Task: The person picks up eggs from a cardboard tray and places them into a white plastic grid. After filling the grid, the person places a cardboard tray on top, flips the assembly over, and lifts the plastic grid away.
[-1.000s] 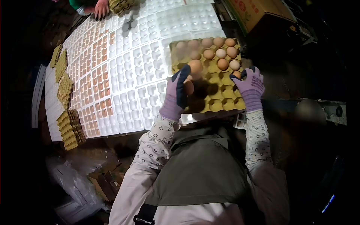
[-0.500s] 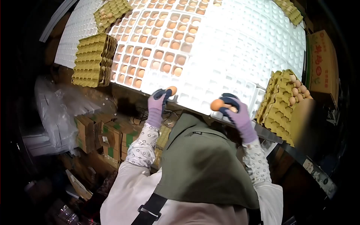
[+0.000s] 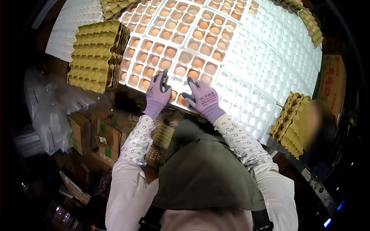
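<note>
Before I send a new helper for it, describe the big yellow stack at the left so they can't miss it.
From the white trays, follow their near edge left past the left hand. The stack stands just beyond the last eggs. Unlike the white trays beside it, it is yellow, layered and shows no eggs.

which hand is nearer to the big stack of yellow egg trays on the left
Left. The left hand is to the right of the stack; the right hand is farther right, beyond the left hand.
</note>
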